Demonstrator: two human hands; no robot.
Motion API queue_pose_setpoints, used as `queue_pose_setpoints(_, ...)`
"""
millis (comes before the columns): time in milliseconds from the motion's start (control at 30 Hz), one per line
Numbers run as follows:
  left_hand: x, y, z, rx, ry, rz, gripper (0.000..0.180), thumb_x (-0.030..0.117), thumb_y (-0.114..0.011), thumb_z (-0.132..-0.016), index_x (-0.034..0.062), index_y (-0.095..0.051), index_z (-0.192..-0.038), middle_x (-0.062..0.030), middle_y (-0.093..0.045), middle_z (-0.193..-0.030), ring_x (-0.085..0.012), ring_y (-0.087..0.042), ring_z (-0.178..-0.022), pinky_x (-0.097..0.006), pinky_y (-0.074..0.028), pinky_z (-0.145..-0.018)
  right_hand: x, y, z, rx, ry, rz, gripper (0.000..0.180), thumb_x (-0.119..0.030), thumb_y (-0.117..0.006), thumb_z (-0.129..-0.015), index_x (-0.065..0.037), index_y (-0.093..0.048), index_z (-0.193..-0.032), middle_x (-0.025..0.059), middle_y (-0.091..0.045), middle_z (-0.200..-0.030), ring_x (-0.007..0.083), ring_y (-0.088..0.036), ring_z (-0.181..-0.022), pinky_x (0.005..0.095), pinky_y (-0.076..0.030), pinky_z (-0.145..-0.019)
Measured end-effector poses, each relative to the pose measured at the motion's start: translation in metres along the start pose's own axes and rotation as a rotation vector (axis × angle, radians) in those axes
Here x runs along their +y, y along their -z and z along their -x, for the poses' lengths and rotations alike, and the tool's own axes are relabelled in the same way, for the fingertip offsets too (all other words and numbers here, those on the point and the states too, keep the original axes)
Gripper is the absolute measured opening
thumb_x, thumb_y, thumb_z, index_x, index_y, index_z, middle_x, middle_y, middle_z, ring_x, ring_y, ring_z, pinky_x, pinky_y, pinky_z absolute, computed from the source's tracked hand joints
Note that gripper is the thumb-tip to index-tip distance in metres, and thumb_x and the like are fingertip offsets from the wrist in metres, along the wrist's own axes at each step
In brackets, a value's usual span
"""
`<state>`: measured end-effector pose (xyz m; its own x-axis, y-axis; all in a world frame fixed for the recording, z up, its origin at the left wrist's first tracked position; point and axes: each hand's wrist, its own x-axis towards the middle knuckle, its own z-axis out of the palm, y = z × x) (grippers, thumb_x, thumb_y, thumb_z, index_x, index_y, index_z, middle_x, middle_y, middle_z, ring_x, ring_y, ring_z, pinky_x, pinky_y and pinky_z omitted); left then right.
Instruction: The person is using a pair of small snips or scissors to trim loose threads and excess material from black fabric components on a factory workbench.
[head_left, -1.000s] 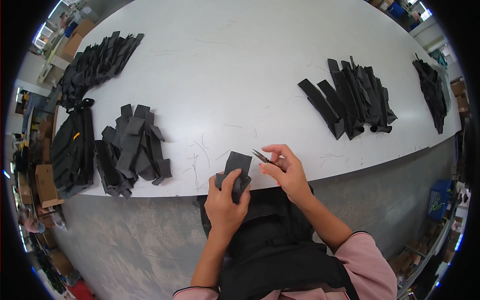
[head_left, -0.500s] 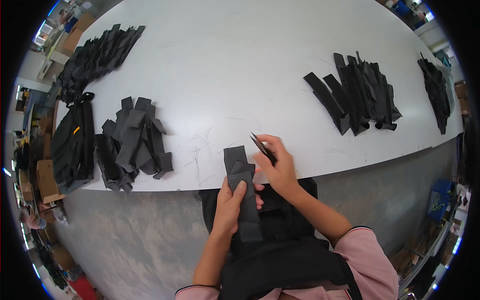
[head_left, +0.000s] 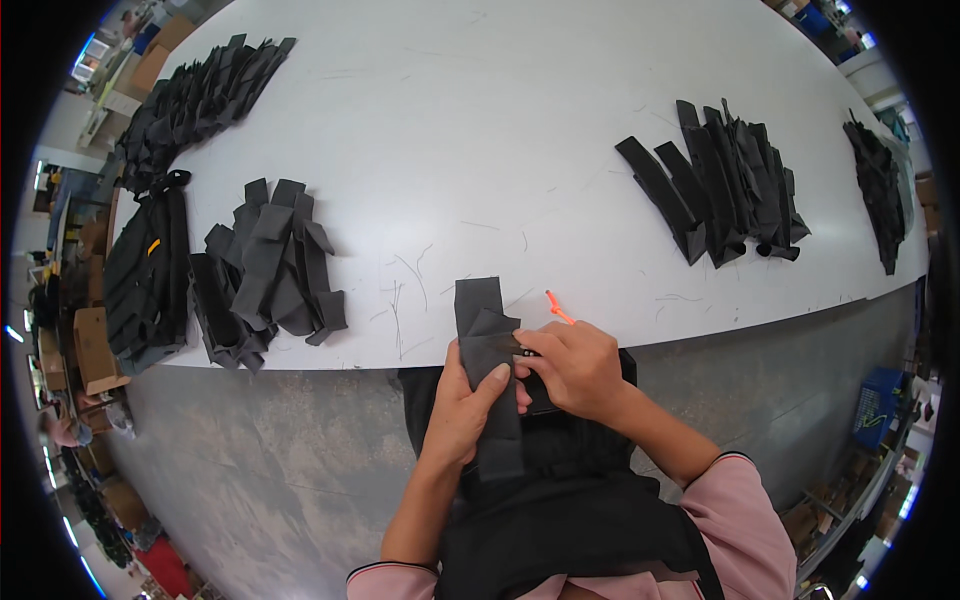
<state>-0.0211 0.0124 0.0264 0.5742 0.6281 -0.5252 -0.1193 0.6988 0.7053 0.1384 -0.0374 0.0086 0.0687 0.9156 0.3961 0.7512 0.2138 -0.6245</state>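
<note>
My left hand (head_left: 462,408) is closed round a folded dark grey fabric strip (head_left: 480,300), its thumb pressed on the front. The strip stands over the table's near edge, its lower end hanging above my lap. At the strip's right edge, my right hand (head_left: 585,370) grips a pair of small thread snips (head_left: 527,352). Their blades are mostly hidden by the fingers and the fabric. A bright orange cord (head_left: 559,309) sticks out above the knuckles of that hand.
On the white table (head_left: 450,140) are loose thread bits and piles of dark strips: a near-left pile (head_left: 270,260), a far-left pile (head_left: 205,105), a right pile (head_left: 735,185) and a far-right bundle (head_left: 880,195). A black bag (head_left: 150,265) lies at the left edge.
My right hand has come down and turned, bringing the snips from above the table to the strip's right edge. The orange cord now shows above the hand. My left hand keeps its hold.
</note>
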Motion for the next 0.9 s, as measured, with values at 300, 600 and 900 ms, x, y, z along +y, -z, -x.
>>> queue_pose_setpoints(300, -0.006, 0.000, -0.001, 0.019, 0.001, -0.028, 0.047, 0.000, -0.049, -0.091, 0.0004, -0.024, -0.131, -0.0127, -0.058, -0.094, -0.0168, -0.061, -0.072, -0.030, -0.053, -0.065, -0.007, -0.002, 0.002, 0.058, -0.039, -0.035, 0.030, -0.003, -0.072, -0.067, -0.006, -0.064, -0.096, 0.0084, -0.062, -0.081, 0.0221, -0.057, -0.059, 0.0303, -0.044, -0.051)
queue_pose_setpoints(600, -0.005, 0.002, -0.001, -0.023, -0.045, -0.047, 0.067, -0.005, -0.047, -0.089, 0.0040, -0.007, -0.142, -0.0119, -0.054, -0.101, -0.0164, -0.058, -0.077, -0.029, -0.051, -0.071, -0.013, -0.007, -0.001, 0.046, -0.006, -0.024, 0.035, 0.000, -0.071, -0.065, -0.005, -0.064, -0.100, 0.0091, -0.054, -0.083, 0.0193, -0.057, -0.057, 0.0296, -0.044, -0.048)
queue_pose_setpoints(900, -0.007, -0.001, -0.001, -0.023, -0.072, -0.106, 0.070, -0.005, -0.047, -0.088, 0.0032, -0.005, -0.144, -0.0103, -0.051, -0.106, -0.0132, -0.055, -0.081, -0.027, -0.049, -0.072, -0.013, -0.008, -0.004, 0.025, -0.023, -0.094, 0.034, 0.001, -0.071, -0.066, -0.004, -0.064, -0.098, 0.0086, -0.054, -0.078, 0.0208, -0.056, -0.057, 0.0298, -0.045, -0.047)
